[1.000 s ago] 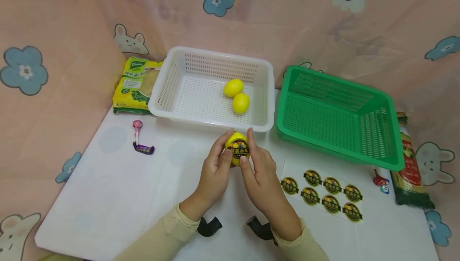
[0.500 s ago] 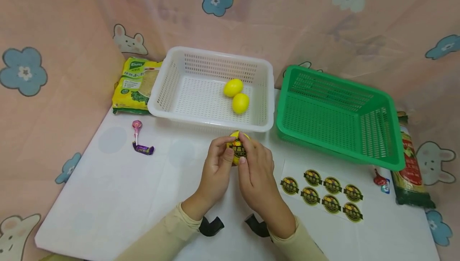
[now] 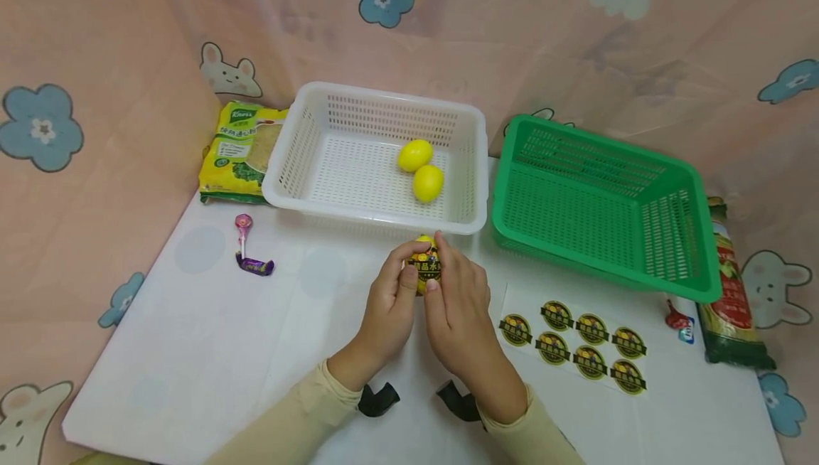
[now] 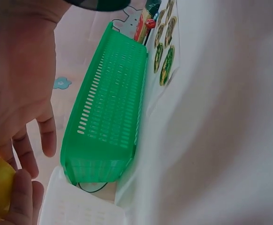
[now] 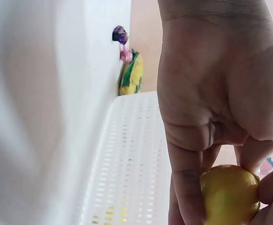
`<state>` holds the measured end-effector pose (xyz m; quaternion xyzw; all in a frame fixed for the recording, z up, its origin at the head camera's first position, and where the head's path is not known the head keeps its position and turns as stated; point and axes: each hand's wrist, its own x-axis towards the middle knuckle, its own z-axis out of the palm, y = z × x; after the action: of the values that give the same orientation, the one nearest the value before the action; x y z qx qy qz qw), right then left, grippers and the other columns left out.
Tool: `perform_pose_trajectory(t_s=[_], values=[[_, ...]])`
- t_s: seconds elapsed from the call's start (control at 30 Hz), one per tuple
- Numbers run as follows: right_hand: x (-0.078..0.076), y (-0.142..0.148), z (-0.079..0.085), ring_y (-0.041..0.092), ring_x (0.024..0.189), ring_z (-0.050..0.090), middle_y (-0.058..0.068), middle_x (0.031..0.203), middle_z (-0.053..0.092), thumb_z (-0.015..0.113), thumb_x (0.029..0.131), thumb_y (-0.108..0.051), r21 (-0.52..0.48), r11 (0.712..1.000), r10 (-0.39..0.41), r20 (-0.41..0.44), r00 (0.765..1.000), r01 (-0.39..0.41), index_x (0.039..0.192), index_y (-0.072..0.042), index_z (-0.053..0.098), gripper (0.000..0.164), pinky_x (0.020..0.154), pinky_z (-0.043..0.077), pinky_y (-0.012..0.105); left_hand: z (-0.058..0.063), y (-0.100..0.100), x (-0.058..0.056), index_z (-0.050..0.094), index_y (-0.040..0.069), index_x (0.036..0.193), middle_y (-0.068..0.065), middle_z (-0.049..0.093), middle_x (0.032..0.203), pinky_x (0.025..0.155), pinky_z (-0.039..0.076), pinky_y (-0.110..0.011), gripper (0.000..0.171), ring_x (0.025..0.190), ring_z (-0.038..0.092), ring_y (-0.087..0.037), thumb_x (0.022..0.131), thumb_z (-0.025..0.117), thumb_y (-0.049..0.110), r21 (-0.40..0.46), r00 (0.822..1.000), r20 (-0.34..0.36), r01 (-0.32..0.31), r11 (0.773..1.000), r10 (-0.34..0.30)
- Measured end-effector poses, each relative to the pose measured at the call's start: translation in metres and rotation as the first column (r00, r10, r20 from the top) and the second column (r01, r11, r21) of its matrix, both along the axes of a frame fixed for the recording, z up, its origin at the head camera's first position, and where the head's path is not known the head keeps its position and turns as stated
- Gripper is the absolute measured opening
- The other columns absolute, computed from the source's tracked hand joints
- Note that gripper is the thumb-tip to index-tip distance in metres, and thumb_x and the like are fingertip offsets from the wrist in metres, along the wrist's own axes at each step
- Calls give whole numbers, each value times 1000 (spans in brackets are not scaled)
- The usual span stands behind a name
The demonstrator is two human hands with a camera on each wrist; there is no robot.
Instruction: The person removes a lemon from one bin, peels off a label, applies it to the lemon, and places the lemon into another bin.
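Observation:
Between my two hands, in front of the white basket, is a yellow lemon (image 5: 228, 197) with a round black-and-gold sticker (image 3: 424, 266) facing up. My left hand (image 3: 388, 308) grips its left side, the index finger curled over the top edge and the thumb on the sticker's side. From the right, my right hand (image 3: 462, 308) holds it with the thumb in front and the fingers along its side. The lemon's underside is hidden from the head view. Two plain lemons (image 3: 427, 183) lie in the white basket (image 3: 374, 216).
A green basket (image 3: 601, 284) stands to the right. In front of it lies a sheet with several similar stickers (image 3: 590, 363). Knorr bag (image 3: 239, 152), lollipop (image 3: 244, 223) and purple-wrapped candy (image 3: 256, 264) are at left; a red-and-green packet (image 3: 732, 301) and red lollipop (image 3: 677, 318) at right.
My right fingers came in over the sticker, then drew back slightly, so more of it shows again. The left index finger has curled over the lemon's top. Baskets and sticker sheet stay put.

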<state>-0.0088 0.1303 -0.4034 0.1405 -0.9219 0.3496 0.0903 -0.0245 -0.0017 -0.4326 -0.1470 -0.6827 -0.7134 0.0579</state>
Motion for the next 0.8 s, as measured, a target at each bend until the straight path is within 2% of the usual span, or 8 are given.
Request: perform_pose_trajectory(t_s=[0.2,0.3,0.47,0.57,0.67,0.8], values=[[-1,8,2,44,130,39,18,159,44,44,110,-19,56,998,15,80,997,-19,169,-12,24,63,104,30,59,-1,0,-2,53,8,147,-12,58,143,89,56,-32,34,109,64,-24,116,40,13,-3,999,39,31,1000,-31],[-1,13,3,46,133,38,19,163,41,45,110,-22,82,996,17,129,992,-27,170,-9,18,67,106,28,61,-1,0,-2,52,8,149,-12,59,143,89,57,-32,35,109,64,-24,116,40,14,5,997,52,49,999,-49],[-2,21,5,49,140,32,27,165,33,48,109,-25,77,997,14,189,982,-29,168,1,10,75,110,23,65,0,2,-2,50,10,154,-13,58,143,88,57,-31,39,108,63,-23,117,40,16,35,991,92,90,995,-93],[0,28,5,51,142,29,28,163,34,53,109,-28,74,997,22,174,984,-35,168,2,6,82,112,20,68,2,4,-2,48,11,156,-13,58,145,88,57,-31,41,108,63,-23,117,40,17,47,985,128,108,993,-113],[0,39,7,51,142,30,26,162,35,56,108,-30,76,997,17,110,994,-25,169,-1,6,84,110,20,71,4,5,-3,47,12,158,-12,56,148,88,58,-32,42,108,64,-24,117,39,19,46,981,155,111,993,-117],[-4,65,18,51,146,26,27,164,30,53,109,-31,103,993,-64,51,997,58,170,-5,8,81,112,18,73,5,6,-6,47,12,158,-11,54,151,88,58,-33,42,111,63,-25,117,39,19,35,980,170,103,994,-107]])
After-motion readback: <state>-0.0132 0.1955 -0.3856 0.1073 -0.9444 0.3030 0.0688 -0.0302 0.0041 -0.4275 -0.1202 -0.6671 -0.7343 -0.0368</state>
